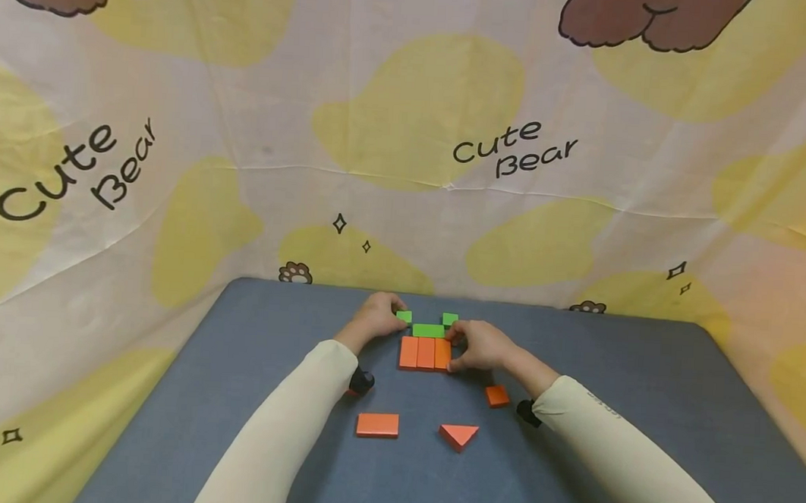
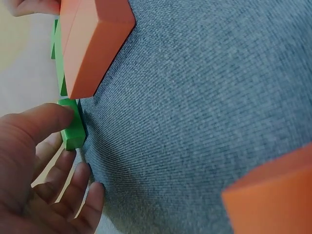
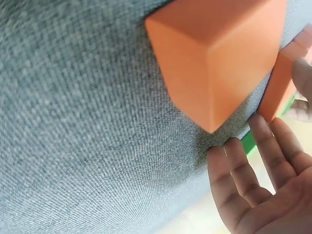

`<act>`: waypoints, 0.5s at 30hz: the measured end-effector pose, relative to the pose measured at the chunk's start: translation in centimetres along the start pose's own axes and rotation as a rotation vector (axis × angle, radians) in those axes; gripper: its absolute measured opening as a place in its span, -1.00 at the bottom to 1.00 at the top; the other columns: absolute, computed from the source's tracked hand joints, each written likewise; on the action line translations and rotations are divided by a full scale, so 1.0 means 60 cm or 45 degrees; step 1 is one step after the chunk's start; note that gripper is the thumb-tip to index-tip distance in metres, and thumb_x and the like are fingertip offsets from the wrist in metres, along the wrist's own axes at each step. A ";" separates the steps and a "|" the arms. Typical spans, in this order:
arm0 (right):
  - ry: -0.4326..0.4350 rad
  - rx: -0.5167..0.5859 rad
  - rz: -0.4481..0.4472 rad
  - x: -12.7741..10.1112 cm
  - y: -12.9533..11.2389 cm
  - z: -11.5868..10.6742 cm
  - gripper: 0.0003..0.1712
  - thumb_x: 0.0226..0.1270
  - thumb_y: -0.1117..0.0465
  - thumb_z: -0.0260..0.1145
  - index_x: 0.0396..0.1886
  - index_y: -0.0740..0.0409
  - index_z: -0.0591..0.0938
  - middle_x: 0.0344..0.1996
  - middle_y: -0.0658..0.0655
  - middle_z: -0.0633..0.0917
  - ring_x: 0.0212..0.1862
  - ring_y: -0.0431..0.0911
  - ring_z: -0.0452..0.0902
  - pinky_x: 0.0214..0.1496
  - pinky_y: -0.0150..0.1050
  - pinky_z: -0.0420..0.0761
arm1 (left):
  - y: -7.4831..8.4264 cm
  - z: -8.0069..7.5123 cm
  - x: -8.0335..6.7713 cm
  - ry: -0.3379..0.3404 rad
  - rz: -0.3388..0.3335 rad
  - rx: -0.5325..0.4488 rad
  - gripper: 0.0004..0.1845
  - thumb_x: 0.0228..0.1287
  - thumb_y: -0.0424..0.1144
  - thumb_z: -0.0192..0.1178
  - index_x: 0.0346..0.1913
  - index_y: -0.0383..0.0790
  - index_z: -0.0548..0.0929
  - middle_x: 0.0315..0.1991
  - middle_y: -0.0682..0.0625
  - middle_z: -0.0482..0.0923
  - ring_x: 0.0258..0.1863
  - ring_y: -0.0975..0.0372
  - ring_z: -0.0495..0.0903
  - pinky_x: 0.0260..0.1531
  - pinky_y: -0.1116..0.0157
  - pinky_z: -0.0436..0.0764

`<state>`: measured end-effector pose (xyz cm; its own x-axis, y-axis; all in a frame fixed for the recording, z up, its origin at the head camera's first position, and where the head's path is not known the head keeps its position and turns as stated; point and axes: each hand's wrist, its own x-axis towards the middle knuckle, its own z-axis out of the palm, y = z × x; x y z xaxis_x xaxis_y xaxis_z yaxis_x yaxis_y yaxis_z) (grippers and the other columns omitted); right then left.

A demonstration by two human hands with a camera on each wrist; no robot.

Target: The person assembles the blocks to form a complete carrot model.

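Observation:
Three orange blocks (image 1: 426, 353) lie side by side on the grey mat (image 1: 245, 395), with a long green block (image 1: 428, 330) across their far end. Beyond it sit two small green blocks (image 1: 450, 319). My left hand (image 1: 394, 317) pinches the left small green block (image 1: 404, 316); in the left wrist view its thumb (image 2: 53, 114) presses on that block (image 2: 74, 127) beside the orange blocks (image 2: 92, 44). My right hand (image 1: 456, 347) rests with straight fingers (image 3: 234, 165) against the right orange block (image 3: 280, 87) and the green bar (image 3: 248, 141).
Loose on the mat nearer me lie an orange rectangle (image 1: 377, 425), an orange triangle (image 1: 459, 435) and a small orange cube (image 1: 496, 395), which fills the right wrist view (image 3: 219, 58). A yellow and white printed cloth (image 1: 409, 130) hangs behind and around the table.

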<state>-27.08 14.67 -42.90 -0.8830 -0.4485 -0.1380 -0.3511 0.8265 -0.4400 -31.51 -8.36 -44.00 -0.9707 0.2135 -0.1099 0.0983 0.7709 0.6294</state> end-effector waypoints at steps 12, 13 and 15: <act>0.004 0.002 0.004 -0.004 -0.002 -0.002 -0.49 -0.07 0.07 0.58 -0.08 0.07 0.64 -0.19 0.02 0.68 -0.17 -0.13 0.54 -0.01 -0.11 0.57 | 0.005 0.008 0.002 0.001 -0.018 0.034 -0.66 0.16 -0.21 0.32 0.02 -0.14 0.68 0.01 -0.08 0.62 0.00 0.09 0.56 0.02 0.11 0.56; 0.002 0.000 0.006 -0.004 -0.002 -0.002 -0.49 -0.06 0.07 0.58 -0.08 0.07 0.64 -0.18 0.01 0.68 -0.17 -0.13 0.54 0.00 -0.11 0.57 | 0.005 0.009 0.002 0.003 -0.018 0.035 -0.66 0.16 -0.21 0.32 0.03 -0.14 0.68 0.01 -0.08 0.62 0.00 0.09 0.56 0.02 0.11 0.56; -0.002 0.000 0.008 -0.003 -0.003 -0.001 -0.49 -0.06 0.06 0.58 -0.07 0.06 0.64 -0.18 0.01 0.67 -0.17 -0.13 0.53 0.00 -0.12 0.57 | 0.004 0.010 0.002 0.008 -0.019 0.036 -0.66 0.16 -0.22 0.32 0.03 -0.14 0.68 0.02 -0.08 0.62 0.02 0.09 0.56 0.03 0.11 0.56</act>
<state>-26.87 14.64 -42.77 -0.8847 -0.4438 -0.1426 -0.3453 0.8295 -0.4390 -31.48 -7.78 -44.32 -0.9735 0.1982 -0.1138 0.0901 0.7904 0.6059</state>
